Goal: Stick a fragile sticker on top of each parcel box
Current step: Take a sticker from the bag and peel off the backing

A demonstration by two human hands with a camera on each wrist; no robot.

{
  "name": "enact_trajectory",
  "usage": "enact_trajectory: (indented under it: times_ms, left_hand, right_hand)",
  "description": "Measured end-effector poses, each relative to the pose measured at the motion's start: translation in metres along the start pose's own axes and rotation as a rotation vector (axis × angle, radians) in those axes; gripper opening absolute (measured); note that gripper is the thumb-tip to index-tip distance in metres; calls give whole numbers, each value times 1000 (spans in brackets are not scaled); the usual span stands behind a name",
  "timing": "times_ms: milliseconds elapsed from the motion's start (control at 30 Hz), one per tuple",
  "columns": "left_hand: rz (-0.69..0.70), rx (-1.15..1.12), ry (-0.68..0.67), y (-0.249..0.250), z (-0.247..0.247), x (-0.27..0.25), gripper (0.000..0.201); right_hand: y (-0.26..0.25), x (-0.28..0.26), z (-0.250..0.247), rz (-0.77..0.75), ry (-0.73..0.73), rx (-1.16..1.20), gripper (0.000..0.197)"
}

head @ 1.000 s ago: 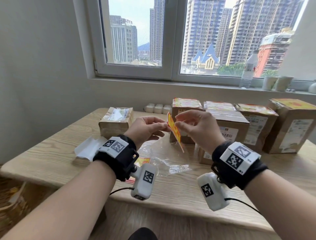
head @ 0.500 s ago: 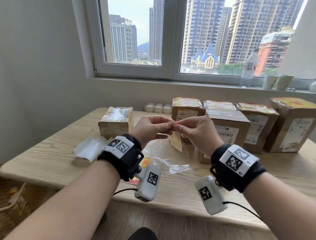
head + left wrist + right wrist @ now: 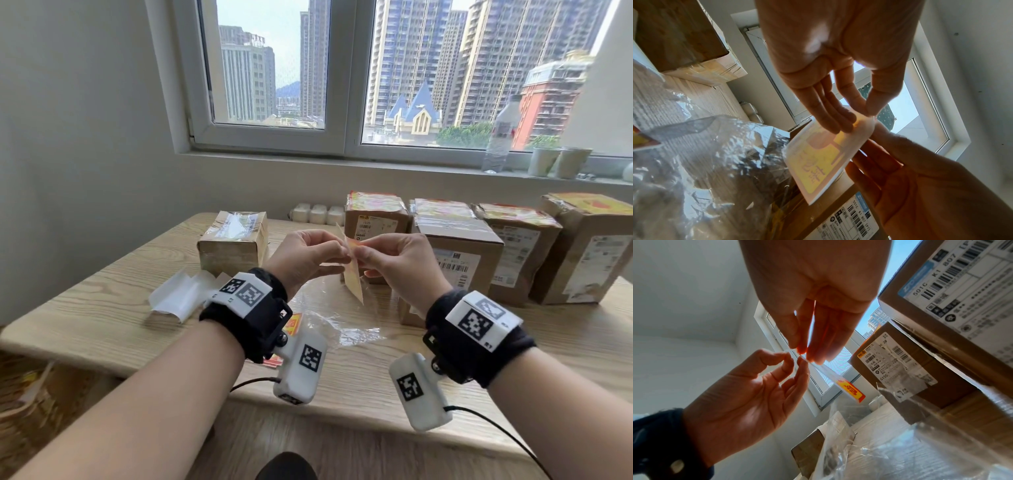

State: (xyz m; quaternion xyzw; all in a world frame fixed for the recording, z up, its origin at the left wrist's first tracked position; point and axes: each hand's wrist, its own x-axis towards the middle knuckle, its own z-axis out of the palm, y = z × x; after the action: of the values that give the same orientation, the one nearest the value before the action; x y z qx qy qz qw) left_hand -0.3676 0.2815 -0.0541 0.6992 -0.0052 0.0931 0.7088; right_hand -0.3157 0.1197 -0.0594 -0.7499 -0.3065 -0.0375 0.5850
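Fingertips of the left hand and right hand are pinching the fragile sticker at its top edge. Sticker is hanging long axis downward, nearly edge-on, its print hard to read.

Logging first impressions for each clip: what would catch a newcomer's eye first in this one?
First, the two hands meeting mid-air above the table: the left hand and right hand both pinch the top edge of a yellow-and-red sticker that hangs between them. Next, the row of brown parcel boxes behind on the right, and one lone box on the left.
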Motion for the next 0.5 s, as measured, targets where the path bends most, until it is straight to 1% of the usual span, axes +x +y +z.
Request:
enact_trajectory:
  times_ms: [100, 167, 300, 367, 433, 500]
  left_hand:
    - [-4, -27, 17, 1, 1, 0, 13]
    - [-13, -74, 71, 0, 1, 2, 16]
    - [-4, -93, 179, -3, 3, 5, 8]
    - [15, -98, 213, -4, 4, 5, 12]
    - [33, -113, 212, -2, 5, 5, 17]
    - [44, -95, 199, 0, 6, 4, 21]
  right_hand:
    - [2, 2, 0, -2, 29, -16, 5]
    - [5, 4, 0, 16, 43, -16, 8]
    - [6, 4, 1, 23, 35, 9, 12]
    - [4, 4, 2, 26, 22, 25, 15]
    - [4, 4, 4, 43, 14, 59, 22]
    - [3, 4, 6, 55, 6, 119, 33]
